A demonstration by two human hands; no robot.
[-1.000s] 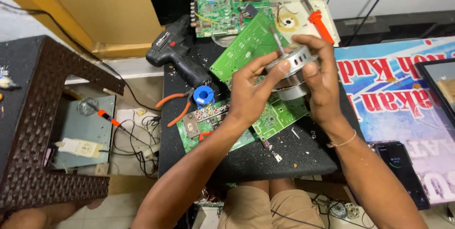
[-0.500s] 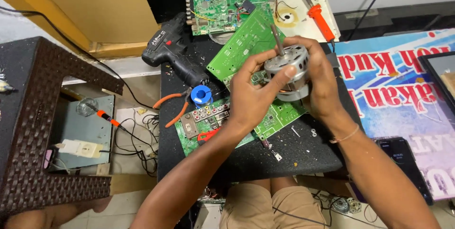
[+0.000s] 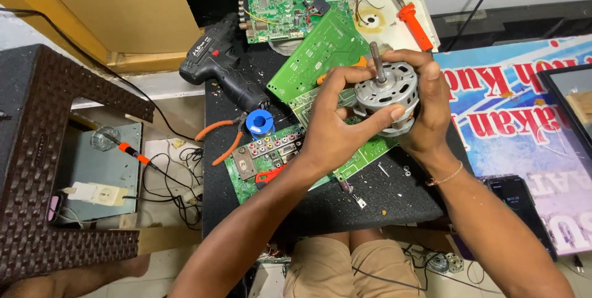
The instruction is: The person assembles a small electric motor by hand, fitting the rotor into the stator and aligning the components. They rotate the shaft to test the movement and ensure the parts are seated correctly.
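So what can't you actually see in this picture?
- Head view: the far side of the motor is covered by the left hand and right hand.
- Boards under the hands: partly hidden.
- Phone: screen too small to tell.
- Black-framed panel: cut off by the right edge.

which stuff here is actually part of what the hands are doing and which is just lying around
In hand:
- motor, metal, shaft pointing up
- left hand and right hand, both gripping it

Lying about:
- green circuit boards
- black drill
- orange-handled pliers
- blue solder spool
- orange-handled soldering iron
- phone
- loose screws on the black table
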